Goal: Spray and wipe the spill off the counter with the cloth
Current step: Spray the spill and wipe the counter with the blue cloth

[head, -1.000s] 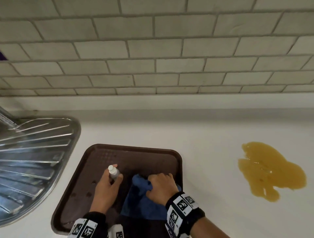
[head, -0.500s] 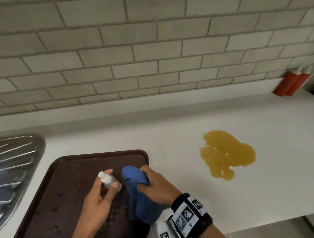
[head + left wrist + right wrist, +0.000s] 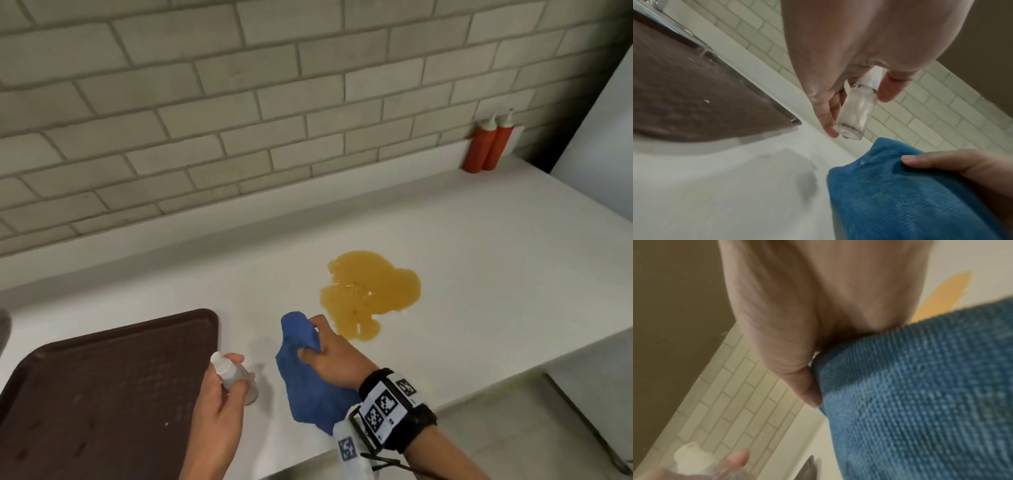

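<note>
Head view, lower centre of the frame: the left hand [image 3: 219, 404] grasps a small clear spray bottle [image 3: 236, 377], fingers and thumb curled round its body and its white cap uppermost; the left wrist view shows the bottle [image 3: 857, 108] pinched between thumb and fingertips above the white counter [image 3: 462, 246]. Just right of it, the right hand [image 3: 335, 359] clenches a bunched blue cloth [image 3: 308, 383], most of which hangs below the fist; whether the hanging end touches the counter cannot be told. The right wrist view shows the thumb pressed against the cloth [image 3: 920, 386]. Lower left: a brown tray [image 3: 102, 394] lies on the counter, just beside the left hand. Centre right, beyond the right hand: the amber spill [image 3: 370, 291] lies as one unbroken puddle with clean edges, near the cloth but apart from it. Upper right, well apart: two red squeeze bottles [image 3: 486, 147] stand against the tiled wall [image 3: 239, 102].

Progress, as judged: both tools are in hand and clear of the tray, so the pick-up appears complete. Neither spraying nor wiping appears to have begun, since the puddle shows no smear. Remaining: aim the bottle at the spill, spray, then wipe it away.
</note>
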The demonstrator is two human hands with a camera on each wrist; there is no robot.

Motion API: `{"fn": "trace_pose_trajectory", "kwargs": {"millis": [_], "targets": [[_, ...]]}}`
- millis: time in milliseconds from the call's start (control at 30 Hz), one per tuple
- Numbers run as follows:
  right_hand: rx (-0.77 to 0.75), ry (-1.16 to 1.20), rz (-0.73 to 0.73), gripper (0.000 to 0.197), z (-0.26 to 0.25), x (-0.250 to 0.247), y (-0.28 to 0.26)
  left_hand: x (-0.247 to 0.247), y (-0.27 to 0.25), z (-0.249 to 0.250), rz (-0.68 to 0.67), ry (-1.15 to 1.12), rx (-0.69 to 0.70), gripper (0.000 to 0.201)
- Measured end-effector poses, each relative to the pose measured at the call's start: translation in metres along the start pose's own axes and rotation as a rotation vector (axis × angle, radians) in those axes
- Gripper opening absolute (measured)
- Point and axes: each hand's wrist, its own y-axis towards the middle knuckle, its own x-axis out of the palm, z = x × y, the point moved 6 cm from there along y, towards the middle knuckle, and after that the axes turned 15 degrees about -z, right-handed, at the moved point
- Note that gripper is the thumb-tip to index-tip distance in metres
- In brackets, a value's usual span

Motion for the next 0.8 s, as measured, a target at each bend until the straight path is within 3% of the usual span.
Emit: {"fn": "trace_pose_trajectory", "kwargs": {"millis": [67,200,333,567,800], "targets": [[0.006,0.01,0.009,0.036,0.007,-0.003,0.001,0.005,0.001,-0.002,-0.001,-0.039,0.005,0.02],[0.038,0.015,0.069,0.042,0.035,-0.026,-0.013,0.038,0.003,0.014,-0.087,-0.087,-0.002,0.046],[0.11,-0.06,0.219,0.044,0.055,-0.049,-0.021,0.051,0.012,0.023,-0.152,-0.06,-0.019,0.062],[0.309,-0.263,0.38,0.042,0.078,-0.09,-0.044,0.063,0.048,0.026,-0.198,-0.03,-0.053,0.056],[0.433,-0.371,0.543,0.039,0.097,-0.119,-0.065,0.051,0.075,0.03,-0.124,0.246,0.013,0.055]]}}
